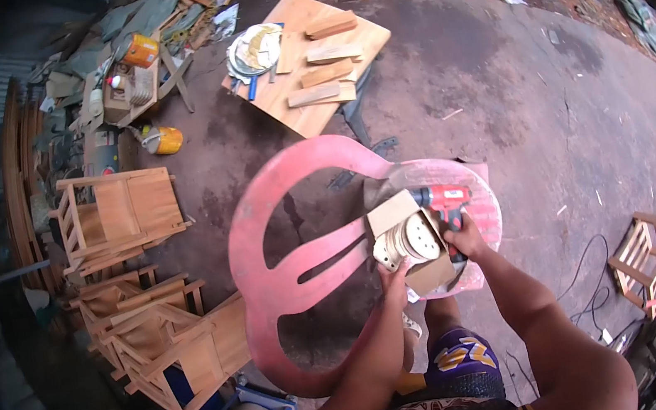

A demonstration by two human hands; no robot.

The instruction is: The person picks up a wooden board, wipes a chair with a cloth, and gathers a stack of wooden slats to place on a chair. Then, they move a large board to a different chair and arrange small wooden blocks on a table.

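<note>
Gripping the red sander [439, 208] in my right hand [462, 238], fingers wrapped round its handle.
My left hand [394, 278] pinches the sanding pad [416, 238] from below, turned up over the pink chair [287, 269]; I judge I'm fitting its paper, which next needs aligning. Far off stands a wooden table [306, 57].

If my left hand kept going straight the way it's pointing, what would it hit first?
Most likely the sander's round perforated pad, just beyond the left hand, which points up-frame at its underside. Depth is hard to judge.
</note>
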